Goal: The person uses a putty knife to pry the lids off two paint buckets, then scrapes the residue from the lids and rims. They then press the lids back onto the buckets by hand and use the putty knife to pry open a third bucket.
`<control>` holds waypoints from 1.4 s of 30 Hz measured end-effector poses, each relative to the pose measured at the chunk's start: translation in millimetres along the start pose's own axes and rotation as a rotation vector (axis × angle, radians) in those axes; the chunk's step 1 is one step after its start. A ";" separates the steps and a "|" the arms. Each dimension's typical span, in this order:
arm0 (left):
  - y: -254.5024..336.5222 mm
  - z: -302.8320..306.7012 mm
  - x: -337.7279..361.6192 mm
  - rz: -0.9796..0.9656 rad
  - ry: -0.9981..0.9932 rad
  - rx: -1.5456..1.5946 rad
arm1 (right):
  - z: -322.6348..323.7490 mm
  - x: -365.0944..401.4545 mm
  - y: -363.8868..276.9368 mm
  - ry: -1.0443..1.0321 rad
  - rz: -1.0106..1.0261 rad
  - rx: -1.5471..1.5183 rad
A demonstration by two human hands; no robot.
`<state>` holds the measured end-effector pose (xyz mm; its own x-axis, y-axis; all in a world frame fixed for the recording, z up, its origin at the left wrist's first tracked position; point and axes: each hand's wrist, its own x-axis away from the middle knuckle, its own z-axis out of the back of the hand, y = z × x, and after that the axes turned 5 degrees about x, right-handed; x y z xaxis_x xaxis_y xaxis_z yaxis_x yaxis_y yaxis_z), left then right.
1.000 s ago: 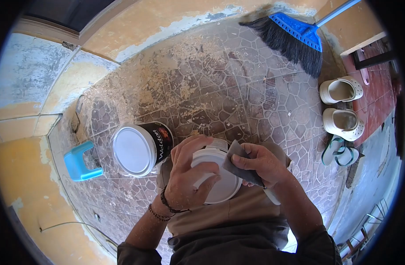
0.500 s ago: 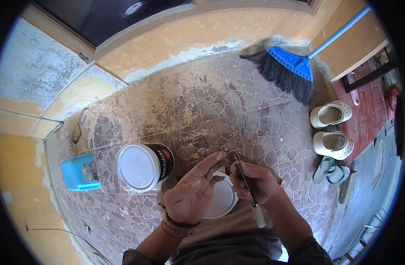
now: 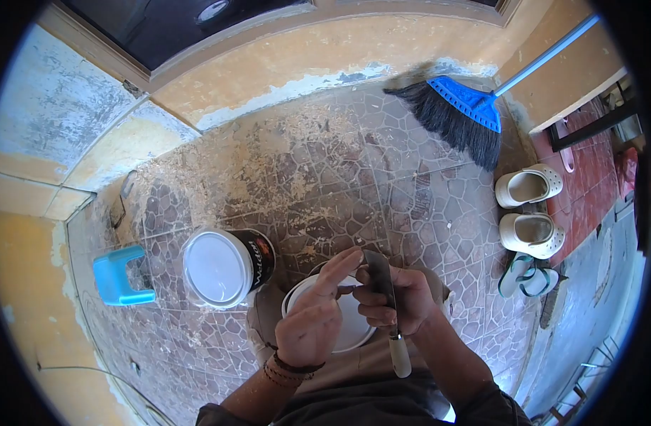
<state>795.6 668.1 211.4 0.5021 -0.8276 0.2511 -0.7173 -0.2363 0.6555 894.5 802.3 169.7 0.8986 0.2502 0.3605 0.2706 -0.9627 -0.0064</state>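
My right hand (image 3: 405, 302) is closed around the blade of a knife (image 3: 383, 287). The flat dark blade points up and away from me, and its cream handle hangs down toward my lap. My left hand (image 3: 315, 316), with bracelets at the wrist, is open, its fingers stretched out. Its fingertips are right at the upper end of the blade. Below both hands, between my legs, is a round white lid (image 3: 352, 325), partly covered by my left hand.
To the left stands a black paint bucket (image 3: 263, 257) with a white lid, beside a light-blue plastic stool (image 3: 116, 280). A blue broom (image 3: 460, 106) leans at the back right. Beige clogs (image 3: 530, 186) and flip-flops (image 3: 538, 281) sit at right. Flakes litter the tiled floor (image 3: 318, 177) by the peeling wall.
The knife has turned from edge-on to show its flat side. My left hand has shifted slightly right and down, its fingertips now meeting the blade's end.
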 end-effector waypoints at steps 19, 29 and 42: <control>-8.6 14.2 2.8 0.120 0.067 0.229 | 0.2 -9.2 12.7 0.626 0.642 0.795; -8.0 19.0 1.8 0.144 0.107 0.213 | 9.7 -13.7 11.3 0.697 0.691 0.876; 5.4 113.5 44.3 -0.090 0.593 -1.474 | 19.9 -6.4 8.6 0.931 0.454 1.139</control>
<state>759.1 572.4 145.3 0.8768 -0.4483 0.1740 0.2221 0.6985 0.6803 897.9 794.6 148.8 0.5660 -0.6010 0.5643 0.5437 -0.2423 -0.8035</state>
